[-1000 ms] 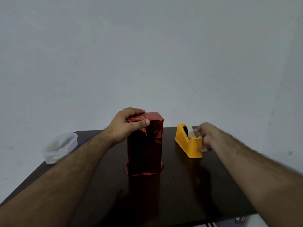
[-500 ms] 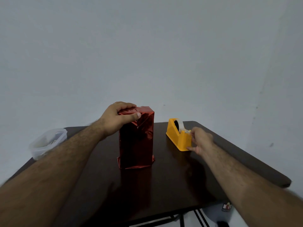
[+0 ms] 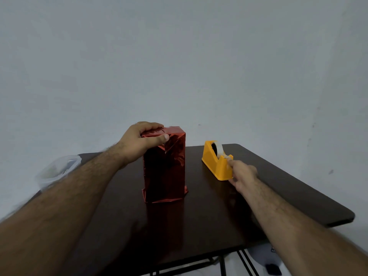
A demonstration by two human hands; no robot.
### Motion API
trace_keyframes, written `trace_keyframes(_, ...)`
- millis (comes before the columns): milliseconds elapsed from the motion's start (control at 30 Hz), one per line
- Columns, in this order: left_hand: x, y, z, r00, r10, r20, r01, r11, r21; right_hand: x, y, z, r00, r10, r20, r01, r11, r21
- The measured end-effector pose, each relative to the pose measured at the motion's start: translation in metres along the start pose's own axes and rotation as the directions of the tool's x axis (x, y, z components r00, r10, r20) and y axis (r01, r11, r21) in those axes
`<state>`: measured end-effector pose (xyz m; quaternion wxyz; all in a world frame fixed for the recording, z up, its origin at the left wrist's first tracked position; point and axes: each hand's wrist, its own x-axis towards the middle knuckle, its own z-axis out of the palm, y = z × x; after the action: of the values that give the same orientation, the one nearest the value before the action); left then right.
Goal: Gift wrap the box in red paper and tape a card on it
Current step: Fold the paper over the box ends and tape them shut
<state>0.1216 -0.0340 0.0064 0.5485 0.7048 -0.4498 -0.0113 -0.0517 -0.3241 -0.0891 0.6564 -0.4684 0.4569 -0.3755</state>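
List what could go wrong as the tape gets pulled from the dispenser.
1. The left hand grips only the top fold of the tall upright red-wrapped box; a tug could tip it or loosen the fold.
2. The right hand touches the yellow tape dispenser at its cutter end; pulling may slide it.

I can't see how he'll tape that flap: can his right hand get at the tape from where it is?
Probably yes. The right hand is already at the cutter end of the yellow tape dispenser, fingers at the tape's loose end, nothing between them. The left hand holds the folded top of the red-wrapped box.
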Motion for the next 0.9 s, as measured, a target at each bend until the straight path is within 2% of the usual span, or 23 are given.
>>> trace_keyframes(167, 0.000, 0.001, 0.001, 1.000, -0.007, 0.001, 0.007, 1.000, -0.008, -0.001, 0.008, -0.005, 0.999, -0.018, -0.050, 0.012, 0.993, -0.120)
trace_keyframes(233, 0.001, 0.001, 0.002, 1.000, -0.011, 0.003, 0.011, 1.000, -0.024, -0.001, 0.012, -0.007, 0.997, -0.052, -0.049, 0.046, 0.992, -0.118)
trace_keyframes(333, 0.000, 0.002, 0.003, 1.000, -0.018, 0.009, 0.018, 0.999, -0.038, -0.012, 0.013, -0.007, 0.985, -0.171, 0.024, 0.172, 0.984, -0.038)
trace_keyframes(400, 0.000, 0.003, 0.003, 1.000, -0.012, 0.001, 0.012, 0.999, -0.034, -0.022, 0.012, -0.006, 0.950, -0.281, 0.135, 0.282, 0.959, 0.012)
trace_keyframes(500, -0.001, 0.005, 0.003, 1.000, -0.013, 0.011, 0.013, 1.000, -0.017, -0.038, -0.001, -0.002, 0.850, -0.376, 0.368, 0.380, 0.923, 0.066)
trace_keyframes(667, -0.003, 0.005, 0.004, 0.999, -0.019, 0.026, 0.020, 1.000, -0.004, -0.069, -0.056, 0.017, 0.605, -0.475, 0.639, 0.488, 0.855, 0.173)
trace_keyframes(767, -0.004, 0.005, 0.000, 1.000, 0.000, 0.012, 0.000, 1.000, 0.026, -0.090, -0.099, 0.034, 0.445, -0.454, 0.772, 0.587, 0.799, 0.132)
trace_keyframes(900, -0.004, 0.005, 0.001, 1.000, 0.001, 0.013, -0.002, 0.997, 0.077, -0.109, -0.147, 0.057, 0.323, -0.309, 0.894, 0.748, 0.662, -0.041)
